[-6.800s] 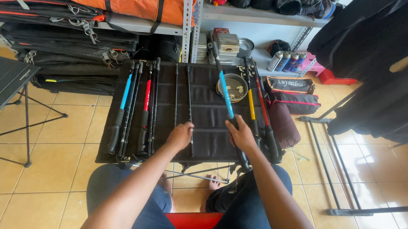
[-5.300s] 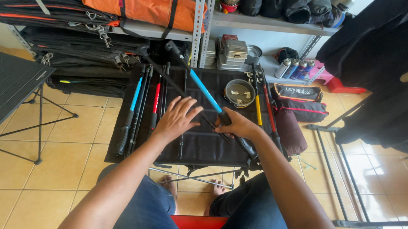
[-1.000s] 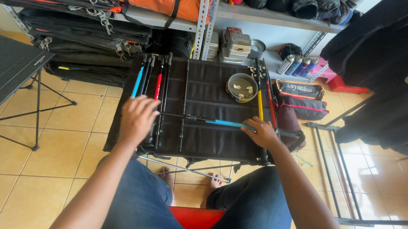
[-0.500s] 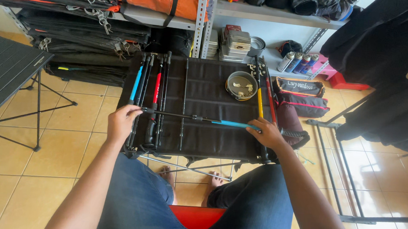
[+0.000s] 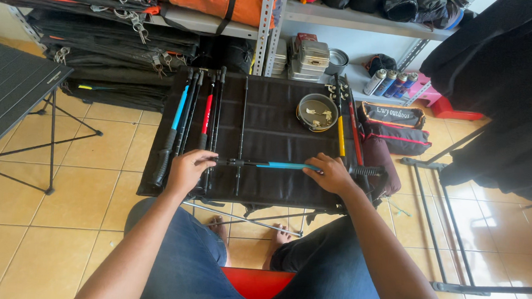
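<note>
Far left there's a dark folding table [image 5: 7,97] standing on the tile floor, well apart from the action. Next over, a black cloth-topped table [image 5: 274,128] sits right in front of the seated person. Along its left side lie a blue-and-black pole [image 5: 172,127], a red-and-black pole [image 5: 206,117] and a couple of plain black ones, all running near to far.

The left hand [image 5: 188,170] is at the near left of the cloth, fingers curled around the black end of a pole with a blue section [image 5: 265,164]. That pole lies crosswise, left to right, over the near part of the cloth. The right hand [image 5: 333,174] grips its other end, fingers wrapped over it, though I can't really tell how tight from this angle.

Further back and right of centre sits a round metal bowl [image 5: 317,112] with small bits inside. Just beside it a yellow-and-black pole [image 5: 340,126] runs near to far. Off the right edge, a black pouch [image 5: 395,124] with red trim rests on the floor.
</note>
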